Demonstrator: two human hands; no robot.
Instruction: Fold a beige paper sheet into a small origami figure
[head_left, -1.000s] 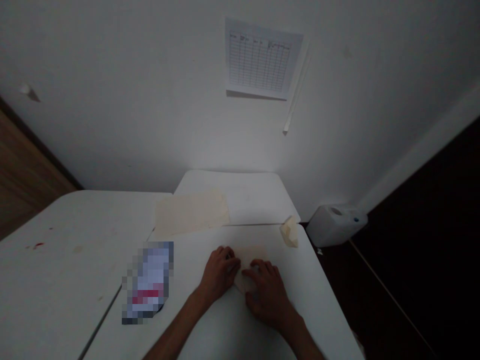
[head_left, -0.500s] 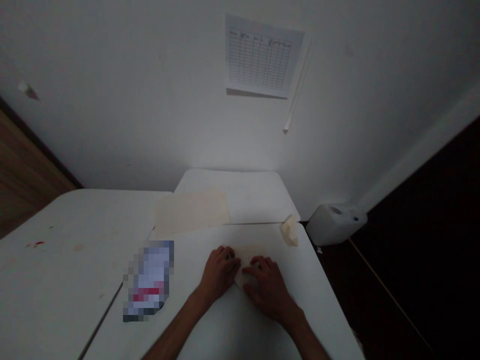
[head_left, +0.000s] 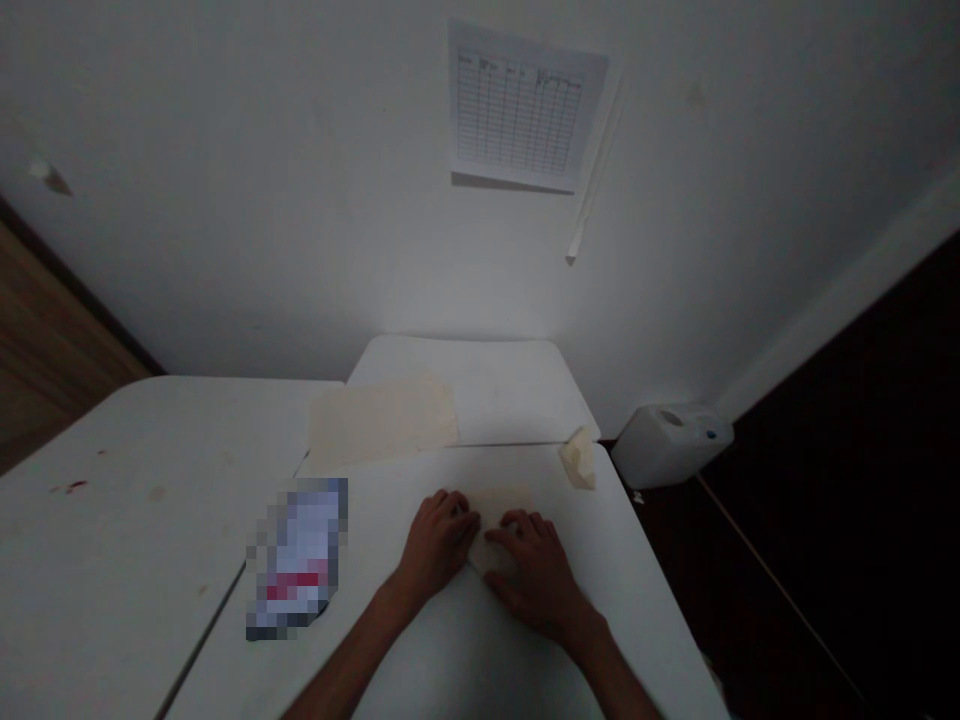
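Note:
A small cream sheet of paper (head_left: 501, 496) lies on the white table under both my hands; its near part looks pale and is partly covered. My left hand (head_left: 439, 545) is closed at the sheet's left edge, its thumb and fingers curled together on the paper. On the right side of the sheet rests my right hand (head_left: 536, 575), fingers bent and thumb held apart from the forefinger, with pale paper showing in the gap. Just beyond, near the table's right edge, sits a crumpled cream piece of paper (head_left: 578, 460).
A larger cream sheet (head_left: 382, 420) spans the joint between white tables at the back left. A pixelated, blurred-out item (head_left: 300, 560) lies left of my arm. A white plastic container (head_left: 664, 450) stands beyond the right edge. A printed form (head_left: 521, 115) hangs on the wall.
Both hands stay in almost the same place on the paper. The view has tilted very slightly; nothing else visibly differs.

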